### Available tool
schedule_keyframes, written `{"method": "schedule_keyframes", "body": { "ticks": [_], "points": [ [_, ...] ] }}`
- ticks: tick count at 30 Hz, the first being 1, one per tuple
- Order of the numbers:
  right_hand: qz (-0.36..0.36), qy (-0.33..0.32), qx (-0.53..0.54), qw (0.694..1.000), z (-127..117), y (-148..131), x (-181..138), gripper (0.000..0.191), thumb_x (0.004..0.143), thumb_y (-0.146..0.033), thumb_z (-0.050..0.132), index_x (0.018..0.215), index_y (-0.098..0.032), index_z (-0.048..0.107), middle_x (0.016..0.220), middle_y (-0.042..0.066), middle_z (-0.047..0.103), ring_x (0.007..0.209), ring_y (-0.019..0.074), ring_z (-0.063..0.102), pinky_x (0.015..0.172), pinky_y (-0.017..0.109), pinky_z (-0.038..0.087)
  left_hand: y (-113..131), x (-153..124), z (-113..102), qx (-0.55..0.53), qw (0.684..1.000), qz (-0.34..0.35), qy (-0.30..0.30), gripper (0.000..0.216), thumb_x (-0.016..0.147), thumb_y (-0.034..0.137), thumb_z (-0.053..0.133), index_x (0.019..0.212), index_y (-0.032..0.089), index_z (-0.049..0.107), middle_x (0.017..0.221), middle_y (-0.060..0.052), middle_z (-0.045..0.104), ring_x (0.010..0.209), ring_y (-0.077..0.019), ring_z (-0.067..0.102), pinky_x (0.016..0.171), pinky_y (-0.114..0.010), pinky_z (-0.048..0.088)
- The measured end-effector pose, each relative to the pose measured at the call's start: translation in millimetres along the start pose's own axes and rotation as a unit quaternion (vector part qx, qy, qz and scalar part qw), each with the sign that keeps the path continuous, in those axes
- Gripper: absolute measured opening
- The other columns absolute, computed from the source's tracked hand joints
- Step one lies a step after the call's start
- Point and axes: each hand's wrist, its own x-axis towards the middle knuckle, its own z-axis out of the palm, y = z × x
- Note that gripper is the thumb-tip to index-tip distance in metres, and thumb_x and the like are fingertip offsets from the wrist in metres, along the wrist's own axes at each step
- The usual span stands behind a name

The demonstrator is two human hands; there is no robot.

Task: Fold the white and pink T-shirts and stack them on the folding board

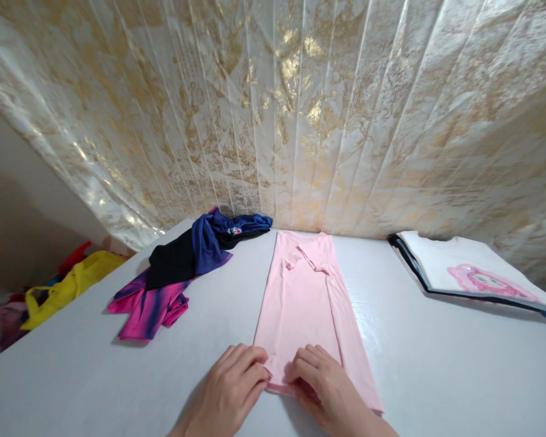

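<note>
A pink short-sleeved shirt (304, 309) lies on the white table, its sides folded inward and both sleeves crossing near the top. Its hem points toward me. At the hem's left corner, my left hand (232, 385) pinches the fabric between thumb and fingers. My right hand (321, 385) grips the hem near its middle, fingers curled over the edge; its fingertips are partly hidden. The lower right corner of the shirt lies flat beyond my right hand.
Rumpled purple, black and pink clothes (170, 264) lie at the left. Folded shirts (464, 258), a white one on top, are stacked at the right. Yellow cloth (73, 285) lies past the table's (73, 364) left edge. A gold-patterned curtain (291, 121) hangs behind.
</note>
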Motion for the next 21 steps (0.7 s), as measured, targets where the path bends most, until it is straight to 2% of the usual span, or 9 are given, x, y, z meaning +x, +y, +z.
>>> {"method": "schedule_keyframes", "body": {
  "ticks": [3,7,13,18,21],
  "points": [
    [0.009,0.005,0.017,1.000,-0.7,-0.8,-0.3,0.026,0.072,0.000,0.055,0.087,-0.021,0.061,0.086,0.001,0.064,0.080,0.0180,0.054,0.072,0.030,0.037,-2.2,-3.3,0.3,0.012,1.000,0.024,0.004,0.014,0.094,0.010,0.049,0.094,0.021,0.058,0.108,-0.005,0.062,0.095,-0.0204,0.058,0.084,-0.034,0.047],
    [0.016,-0.005,0.034,0.999,-4.8,-4.6,-0.1,0.019,0.077,-0.005,0.056,0.085,-0.021,0.062,0.085,0.001,0.063,0.082,0.0177,0.055,0.078,0.031,0.037,-2.0,-6.5,0.8,0.023,0.999,0.047,0.010,0.014,0.093,0.009,0.050,0.092,0.021,0.058,0.110,-0.005,0.062,0.101,-0.0208,0.058,0.086,-0.033,0.047],
    [0.025,-0.042,0.052,0.997,-11.4,-7.5,1.4,0.014,0.078,-0.008,0.060,0.081,-0.021,0.066,0.085,0.001,0.064,0.083,0.0178,0.055,0.085,0.034,0.037,2.8,-7.8,5.5,0.041,0.998,0.033,0.032,0.019,0.093,0.008,0.045,0.089,0.021,0.058,0.110,-0.004,0.065,0.098,-0.0192,0.061,0.084,-0.031,0.049],
    [0.045,-0.033,0.134,0.989,-25.6,2.1,7.2,0.020,0.076,-0.002,0.055,0.080,-0.020,0.064,0.082,0.001,0.062,0.082,0.0160,0.055,0.075,0.026,0.040,6.4,-8.0,4.4,0.043,0.996,0.033,0.065,0.025,0.096,0.010,0.039,0.086,0.021,0.059,0.108,-0.003,0.066,0.094,-0.0182,0.063,0.081,-0.029,0.050],
    [0.030,-0.008,0.118,0.993,-29.3,6.7,15.9,0.023,0.078,0.000,0.051,0.082,-0.020,0.062,0.082,0.002,0.061,0.081,0.0162,0.055,0.070,0.025,0.041,8.0,-7.8,2.9,0.054,0.995,0.039,0.073,0.028,0.097,0.012,0.036,0.086,0.021,0.059,0.105,-0.003,0.067,0.089,-0.0178,0.063,0.078,-0.029,0.050]
  ]
}}
